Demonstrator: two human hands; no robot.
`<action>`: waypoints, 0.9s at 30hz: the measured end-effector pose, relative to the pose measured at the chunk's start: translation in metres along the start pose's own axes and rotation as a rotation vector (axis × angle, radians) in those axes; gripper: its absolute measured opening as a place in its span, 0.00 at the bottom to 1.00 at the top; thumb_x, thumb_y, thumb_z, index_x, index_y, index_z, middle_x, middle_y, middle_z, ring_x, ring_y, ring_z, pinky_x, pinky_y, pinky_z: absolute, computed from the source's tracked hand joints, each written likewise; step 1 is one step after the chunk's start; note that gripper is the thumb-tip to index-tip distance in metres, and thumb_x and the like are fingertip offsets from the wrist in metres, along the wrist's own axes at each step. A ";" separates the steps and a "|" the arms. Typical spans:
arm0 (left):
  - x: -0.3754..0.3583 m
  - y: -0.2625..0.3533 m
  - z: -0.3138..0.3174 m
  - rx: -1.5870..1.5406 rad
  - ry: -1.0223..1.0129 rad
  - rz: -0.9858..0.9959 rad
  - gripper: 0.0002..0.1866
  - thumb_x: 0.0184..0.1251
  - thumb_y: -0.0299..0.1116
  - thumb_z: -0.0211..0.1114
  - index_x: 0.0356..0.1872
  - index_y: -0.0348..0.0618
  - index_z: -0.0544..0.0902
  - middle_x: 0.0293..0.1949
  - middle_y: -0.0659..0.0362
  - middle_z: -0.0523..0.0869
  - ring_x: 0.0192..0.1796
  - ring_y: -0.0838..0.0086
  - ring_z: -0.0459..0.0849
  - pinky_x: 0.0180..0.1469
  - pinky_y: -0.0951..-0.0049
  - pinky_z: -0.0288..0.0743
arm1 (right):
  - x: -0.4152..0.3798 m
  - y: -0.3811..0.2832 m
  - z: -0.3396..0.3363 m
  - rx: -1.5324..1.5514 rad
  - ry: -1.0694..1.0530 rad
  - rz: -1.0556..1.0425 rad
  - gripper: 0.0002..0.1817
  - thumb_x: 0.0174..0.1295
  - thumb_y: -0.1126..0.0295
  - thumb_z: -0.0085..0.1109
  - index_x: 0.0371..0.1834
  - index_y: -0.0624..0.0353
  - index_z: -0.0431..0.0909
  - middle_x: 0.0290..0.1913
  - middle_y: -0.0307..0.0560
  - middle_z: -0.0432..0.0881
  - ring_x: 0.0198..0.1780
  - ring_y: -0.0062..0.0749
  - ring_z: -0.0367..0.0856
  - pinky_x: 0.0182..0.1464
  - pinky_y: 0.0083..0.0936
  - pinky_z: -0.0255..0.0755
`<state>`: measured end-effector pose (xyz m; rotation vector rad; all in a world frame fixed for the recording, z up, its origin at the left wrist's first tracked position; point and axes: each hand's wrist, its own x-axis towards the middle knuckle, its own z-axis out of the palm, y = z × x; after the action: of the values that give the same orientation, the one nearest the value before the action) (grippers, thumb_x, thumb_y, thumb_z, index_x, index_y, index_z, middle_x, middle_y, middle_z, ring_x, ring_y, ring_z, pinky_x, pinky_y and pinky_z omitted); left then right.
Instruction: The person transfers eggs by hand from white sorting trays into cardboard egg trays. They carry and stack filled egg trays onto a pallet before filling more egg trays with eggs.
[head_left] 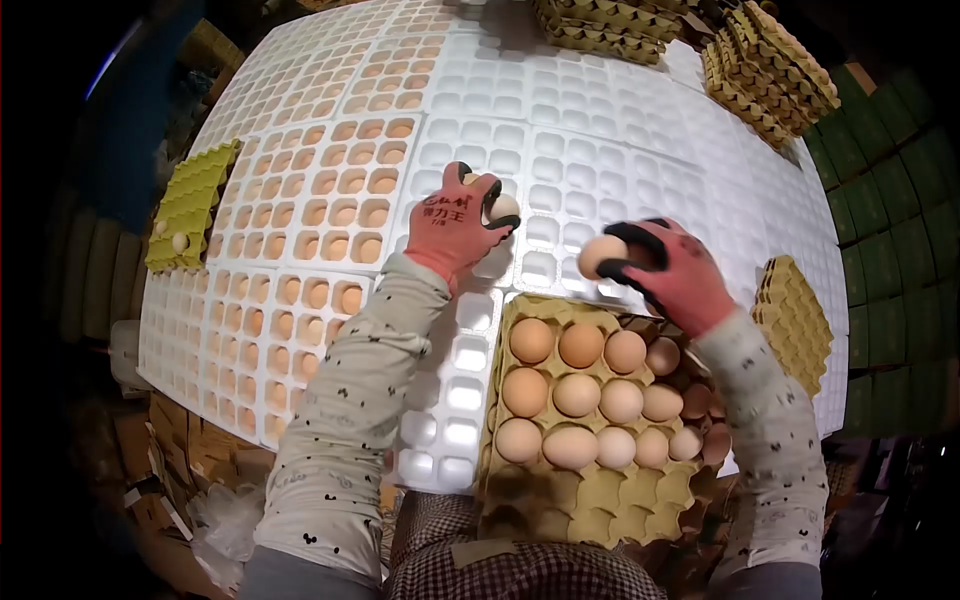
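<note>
My left hand [445, 225], in a red glove with black fingertips, is closed on a pale egg [503, 208]. A second egg seems to show between its fingers. The hand is over the white foam tray [520, 205] with square cells. To the right, my right hand [688, 278], gloved alike, grips a light brown egg [602, 257] between thumb and fingers above the foam cells. Below it, close to my body, a pulp egg tray [590, 492] carries rows of brown eggs [577, 396]. My right forearm hides part of that tray's right side.
Foam trays at left hold many eggs [352, 181] in their cells. A yellowish pulp tray [190, 205] lies at the far left, another pulp tray [793, 325] at right. Stacked pulp trays [770, 75] stand at the back right. Green crates [890, 180] line the right side.
</note>
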<state>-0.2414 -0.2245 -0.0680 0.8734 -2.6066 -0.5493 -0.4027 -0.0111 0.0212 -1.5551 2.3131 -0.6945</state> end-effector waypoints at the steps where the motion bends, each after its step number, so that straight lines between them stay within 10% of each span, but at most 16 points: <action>1: 0.014 -0.007 0.007 0.210 -0.259 -0.043 0.28 0.52 0.52 0.73 0.54 0.56 0.79 0.56 0.51 0.73 0.47 0.56 0.84 0.46 0.58 0.78 | 0.029 0.012 0.028 -0.140 -0.016 0.028 0.21 0.56 0.53 0.64 0.51 0.48 0.82 0.44 0.47 0.81 0.50 0.45 0.80 0.52 0.36 0.74; 6: 0.028 -0.055 0.024 0.028 -0.043 -0.075 0.25 0.62 0.54 0.64 0.57 0.57 0.80 0.43 0.55 0.85 0.49 0.62 0.84 0.49 0.62 0.77 | 0.091 0.046 0.084 -0.563 -0.319 0.006 0.30 0.60 0.47 0.63 0.64 0.43 0.72 0.52 0.47 0.78 0.51 0.43 0.80 0.51 0.37 0.74; 11: 0.001 -0.107 0.057 0.311 0.209 0.058 0.22 0.64 0.40 0.64 0.60 0.55 0.77 0.57 0.56 0.78 0.59 0.58 0.73 0.62 0.55 0.65 | 0.071 0.107 0.080 -0.721 -0.199 -0.346 0.28 0.62 0.49 0.60 0.64 0.46 0.73 0.54 0.43 0.79 0.55 0.39 0.77 0.60 0.33 0.66; 13: -0.016 -0.071 0.025 -0.013 0.281 0.147 0.22 0.62 0.37 0.65 0.59 0.51 0.79 0.55 0.55 0.78 0.58 0.57 0.73 0.61 0.58 0.65 | 0.061 0.096 0.054 -0.447 -0.220 -0.161 0.24 0.63 0.53 0.59 0.60 0.48 0.76 0.52 0.46 0.80 0.53 0.40 0.78 0.58 0.33 0.68; 16: -0.084 0.001 -0.050 -0.580 0.048 0.271 0.27 0.50 0.37 0.73 0.53 0.39 0.80 0.49 0.50 0.81 0.47 0.55 0.80 0.52 0.60 0.74 | -0.008 0.004 -0.016 0.032 -0.136 -0.011 0.19 0.57 0.62 0.68 0.49 0.58 0.83 0.43 0.46 0.82 0.42 0.30 0.82 0.47 0.24 0.76; 19: -0.137 0.051 -0.105 -0.227 -0.365 0.780 0.25 0.48 0.51 0.70 0.46 0.49 0.84 0.43 0.56 0.82 0.42 0.66 0.80 0.42 0.65 0.72 | -0.096 -0.064 -0.054 -0.188 -0.378 -0.078 0.22 0.44 0.50 0.75 0.38 0.49 0.81 0.33 0.39 0.77 0.36 0.36 0.79 0.40 0.33 0.73; 23: -0.178 0.079 -0.089 -0.088 -0.239 0.606 0.21 0.46 0.38 0.72 0.45 0.51 0.80 0.46 0.56 0.80 0.44 0.61 0.80 0.47 0.61 0.73 | -0.171 -0.063 0.018 -0.581 -0.027 -0.291 0.22 0.40 0.54 0.74 0.34 0.52 0.74 0.32 0.40 0.76 0.39 0.33 0.79 0.40 0.32 0.70; 25: -0.178 0.073 -0.097 -0.270 -0.348 0.404 0.32 0.35 0.28 0.80 0.49 0.44 0.78 0.50 0.53 0.81 0.51 0.56 0.80 0.55 0.57 0.73 | -0.183 -0.061 0.007 -0.242 0.135 -0.162 0.20 0.45 0.60 0.74 0.37 0.54 0.75 0.36 0.43 0.79 0.39 0.37 0.79 0.39 0.34 0.72; 27: -0.182 0.063 -0.091 -0.895 -0.308 0.178 0.29 0.52 0.33 0.75 0.56 0.39 0.75 0.55 0.54 0.80 0.57 0.59 0.80 0.62 0.57 0.72 | -0.218 -0.054 -0.022 0.510 0.166 0.271 0.30 0.50 0.66 0.74 0.57 0.59 0.74 0.48 0.44 0.82 0.47 0.37 0.83 0.47 0.30 0.78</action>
<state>-0.0970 -0.0864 0.0054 0.2641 -2.2268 -1.7025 -0.2857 0.1778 0.0596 -0.9698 2.1589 -1.2522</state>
